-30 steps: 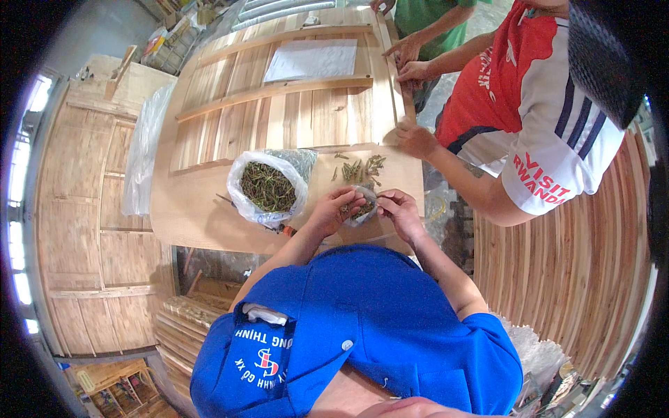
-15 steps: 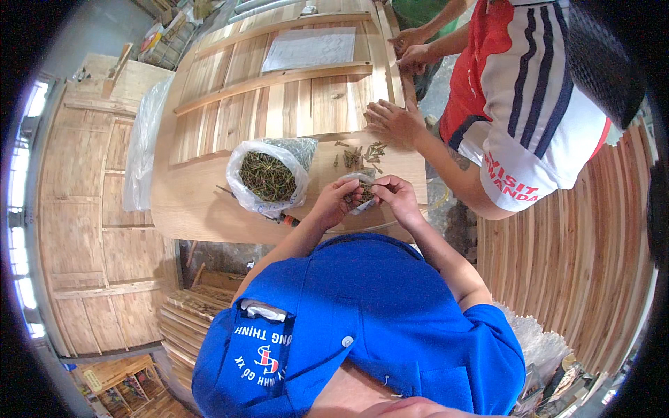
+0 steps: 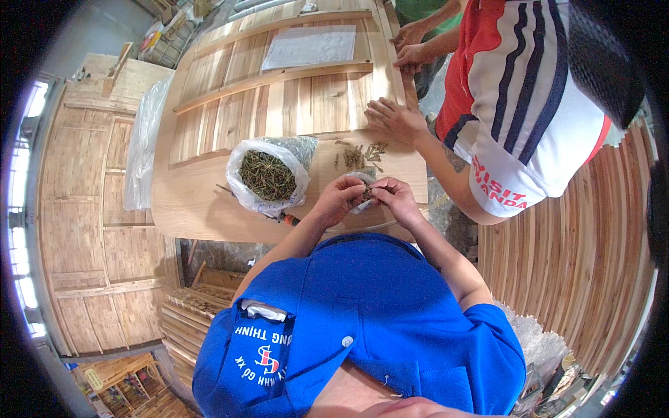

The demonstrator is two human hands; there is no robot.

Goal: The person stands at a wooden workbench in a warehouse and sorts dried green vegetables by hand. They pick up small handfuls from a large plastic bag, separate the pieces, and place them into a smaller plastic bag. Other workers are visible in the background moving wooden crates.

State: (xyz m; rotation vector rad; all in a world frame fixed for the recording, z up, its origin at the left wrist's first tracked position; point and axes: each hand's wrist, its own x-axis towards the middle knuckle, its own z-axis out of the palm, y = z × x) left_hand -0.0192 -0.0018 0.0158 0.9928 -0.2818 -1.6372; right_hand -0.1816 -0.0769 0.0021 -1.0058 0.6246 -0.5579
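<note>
In front of my chest, both hands are closed at the mouth of a small clear plastic bag (image 3: 361,206) with dark screws in it. My left hand (image 3: 341,200) grips its left side with thumb and bent fingers. Opposite it, my right hand (image 3: 397,200) pinches the edge; any single screw between those fingertips is too small to make out. Just beyond lie several loose screws (image 3: 357,155) on the tabletop. To the left stands a white plastic bag (image 3: 237,187), open at the top and full of screws (image 3: 267,175).
A slatted wooden panel (image 3: 279,104) with a paper sheet (image 3: 310,47) covers the far tabletop. A co-worker's hand (image 3: 394,118) rests near its right corner. An orange-and-black tool (image 3: 288,219) lies by the near edge. Stacked boards (image 3: 557,279) stand at right.
My hands have drawn slightly closer together at the small bag's mouth. The co-worker's sleeve and arm have shifted a little; the bags and loose screws stay put.
</note>
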